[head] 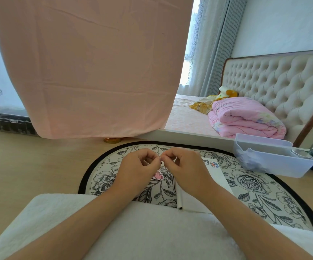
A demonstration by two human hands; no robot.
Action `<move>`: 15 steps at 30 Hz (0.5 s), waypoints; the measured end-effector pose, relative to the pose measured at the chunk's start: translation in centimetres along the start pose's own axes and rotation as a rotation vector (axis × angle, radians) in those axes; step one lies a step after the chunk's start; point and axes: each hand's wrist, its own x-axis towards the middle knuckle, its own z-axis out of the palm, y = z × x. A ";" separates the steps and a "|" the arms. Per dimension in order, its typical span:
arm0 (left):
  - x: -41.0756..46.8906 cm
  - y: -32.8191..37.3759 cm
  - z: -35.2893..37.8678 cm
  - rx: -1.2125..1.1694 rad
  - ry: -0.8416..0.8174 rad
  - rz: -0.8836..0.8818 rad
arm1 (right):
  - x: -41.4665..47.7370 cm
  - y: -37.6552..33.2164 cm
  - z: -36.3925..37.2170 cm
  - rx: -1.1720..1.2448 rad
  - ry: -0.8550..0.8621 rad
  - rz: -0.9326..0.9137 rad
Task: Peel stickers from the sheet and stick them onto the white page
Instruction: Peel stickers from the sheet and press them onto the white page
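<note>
The left hand [138, 169] and the right hand [186, 170] meet fingertip to fingertip above the middle of the floral mat [255, 184]. Each has its fingers curled, with thumb and forefinger pinched on the same small piece [160, 160]. The piece is too tiny to make out, but it is most likely a sticker coming off its backing. Just below the pinch, over the mat's centre, a pink sticker [158, 175] shows; whether it hangs from the fingers or lies on the mat cannot be told. The white page [218, 177] lies on the mat's right half, partly under the right wrist, with a round sticker [212, 164] near its far corner.

With both hands pulling so close together, the piece could tear. Its glue side could also fold onto itself or cling to a fingertip. The right wrist lies over the page, so moving that hand may drag or crease the page and the sticker could land crooked. A dropped sticker would be hard to spot on the patterned mat. If it fell on the white towel [152, 231] at the mat's near edge, the pile would likely foul the glue. The clear bin [275, 166] at the mat's far right edge is well apart and unlikely to interfere.
</note>
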 end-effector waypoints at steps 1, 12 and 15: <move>0.1 -0.1 0.0 0.006 0.014 0.001 | 0.0 0.0 0.1 0.000 0.000 0.000; -0.1 0.6 -0.1 -0.169 0.002 -0.092 | 0.2 -0.3 0.1 0.190 -0.005 0.124; -0.1 0.7 -0.2 -0.214 -0.024 -0.120 | 0.2 -0.2 0.0 0.160 0.006 0.124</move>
